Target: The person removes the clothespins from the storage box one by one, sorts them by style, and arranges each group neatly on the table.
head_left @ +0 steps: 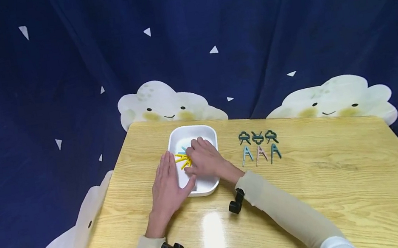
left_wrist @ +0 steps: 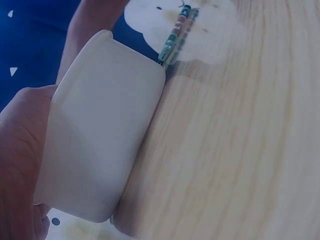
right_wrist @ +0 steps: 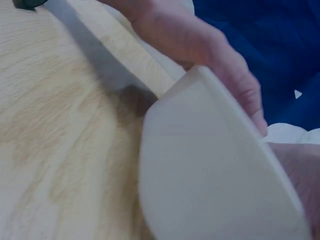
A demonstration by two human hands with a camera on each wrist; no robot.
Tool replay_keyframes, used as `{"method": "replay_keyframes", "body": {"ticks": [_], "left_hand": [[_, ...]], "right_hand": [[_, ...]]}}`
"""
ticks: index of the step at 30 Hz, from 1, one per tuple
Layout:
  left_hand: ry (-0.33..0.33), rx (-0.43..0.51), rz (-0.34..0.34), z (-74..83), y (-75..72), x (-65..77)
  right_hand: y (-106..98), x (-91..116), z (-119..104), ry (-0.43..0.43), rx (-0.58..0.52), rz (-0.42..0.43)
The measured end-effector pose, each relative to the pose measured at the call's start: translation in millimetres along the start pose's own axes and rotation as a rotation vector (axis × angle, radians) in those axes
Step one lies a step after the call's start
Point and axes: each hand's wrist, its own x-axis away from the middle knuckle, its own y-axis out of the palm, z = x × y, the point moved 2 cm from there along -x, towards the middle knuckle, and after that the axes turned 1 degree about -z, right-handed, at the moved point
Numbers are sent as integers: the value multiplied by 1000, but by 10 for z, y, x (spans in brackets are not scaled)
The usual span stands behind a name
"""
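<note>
In the head view a white plastic basin (head_left: 213, 185) stands on the wooden table. Several yellow clothespins (head_left: 182, 157) and a light-blue one (head_left: 183, 149) lie inside it. My left hand (head_left: 167, 184) rests along the basin's left rim with fingers straight, its thumb reaching over the near edge. Across the right rim, my right hand (head_left: 205, 157) reaches in with bent fingers right at the yellow clothespins. Its fingertips are partly hidden, and I cannot tell whether they pinch one. Both wrist views show mostly the basin's outer wall (left_wrist: 105, 130), with the left hand (right_wrist: 200, 47) across the rim in the right wrist view.
Right of the basin, two rows of clips lie on the table (head_left: 329, 169). Behind are three dark green cloud-shaped clips (head_left: 257, 138); in front are a light-blue clothespin (head_left: 247, 155), a pink one (head_left: 261, 154) and a dark teal one (head_left: 275, 152). A blue curtain (head_left: 187, 48) hangs behind.
</note>
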Motion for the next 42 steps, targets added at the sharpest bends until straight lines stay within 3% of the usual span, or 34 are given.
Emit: {"method": "replay_keyframes", "body": {"ticks": [4,14,21,42], "left_hand": [[-3,-7,-13,16,6,-11],[6,-5,1,22,14,-2],[-10,-9,-23,-8,0,-3],[3,10,-9,22,10,16]], "right_hand": [[36,31,25,56,42,22],[56,41,21,71,6,-5],[63,28,-5,155,57,19],[91,22,3,175,79,-48]]}}
